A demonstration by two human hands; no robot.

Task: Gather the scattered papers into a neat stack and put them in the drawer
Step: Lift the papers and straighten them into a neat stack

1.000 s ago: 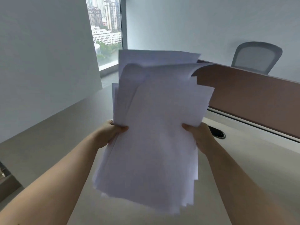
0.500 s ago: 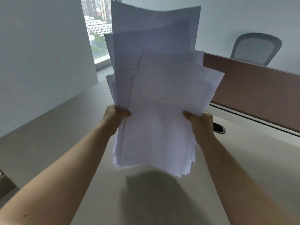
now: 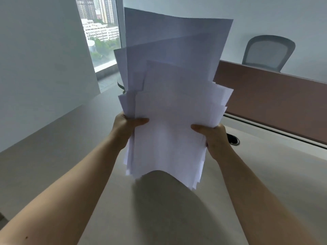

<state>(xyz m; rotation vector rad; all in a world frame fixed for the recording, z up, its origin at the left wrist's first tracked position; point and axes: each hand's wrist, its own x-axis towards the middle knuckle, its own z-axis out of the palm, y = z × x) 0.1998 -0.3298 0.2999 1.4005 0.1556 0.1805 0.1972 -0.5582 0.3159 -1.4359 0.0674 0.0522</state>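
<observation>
I grip one uneven sheaf of papers (image 3: 169,110) upright above the worktop (image 3: 53,156), my left hand (image 3: 126,125) and right hand (image 3: 215,137) clamped on its two side edges, hiding much beyond: one cable grommet (image 3: 233,138), one brown divider (image 3: 274,101), one chair (image 3: 267,52), one window (image 3: 100,29).

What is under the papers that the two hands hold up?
Under the papers, held by the left hand and right hand, lies bare desk with their shadow. No drawer shows; the desk behind them is covered.
</observation>
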